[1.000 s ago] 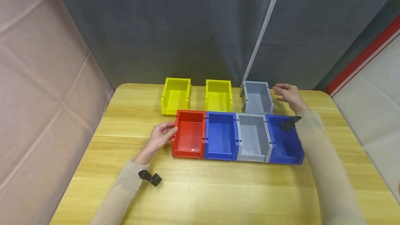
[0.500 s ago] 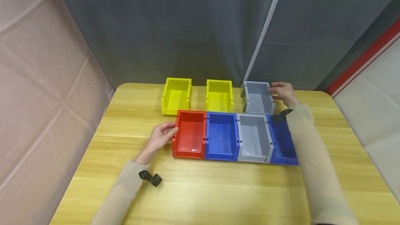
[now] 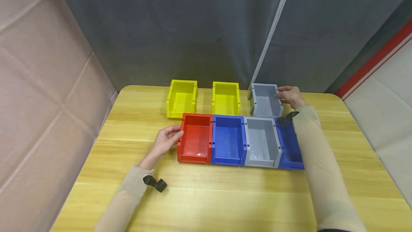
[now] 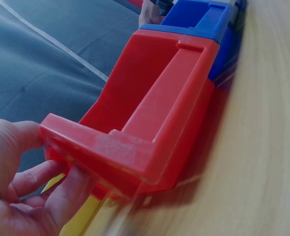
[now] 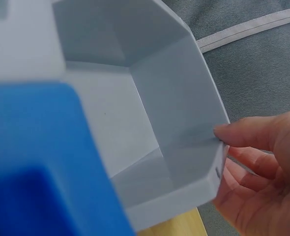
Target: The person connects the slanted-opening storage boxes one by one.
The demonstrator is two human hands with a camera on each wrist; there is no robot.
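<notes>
In the head view my left hand (image 3: 165, 141) grips the left wall of a red storage bin (image 3: 195, 139), which stands at the left end of a front row. The left wrist view shows the thumb at the rim and the fingers (image 4: 69, 194) under its lip. At the back right, my right hand (image 3: 291, 97) pinches the right wall of a grey storage bin (image 3: 265, 101). Its thumb (image 5: 248, 132) lies at the inner side of that wall, with the other fingers outside. No contents show inside either bin.
Right of the red bin, a blue bin (image 3: 227, 140), a front grey bin (image 3: 261, 142) and another blue bin (image 3: 290, 146) stand side by side. My right forearm partly covers the last one. Two yellow bins (image 3: 181, 99) stand behind, near the dark curtain (image 3: 180, 31), on a wooden table (image 3: 206, 203).
My right hand has moved left from beside the back grey bin onto its right wall and now pinches it. The left hand and the bins look unmoved.
</notes>
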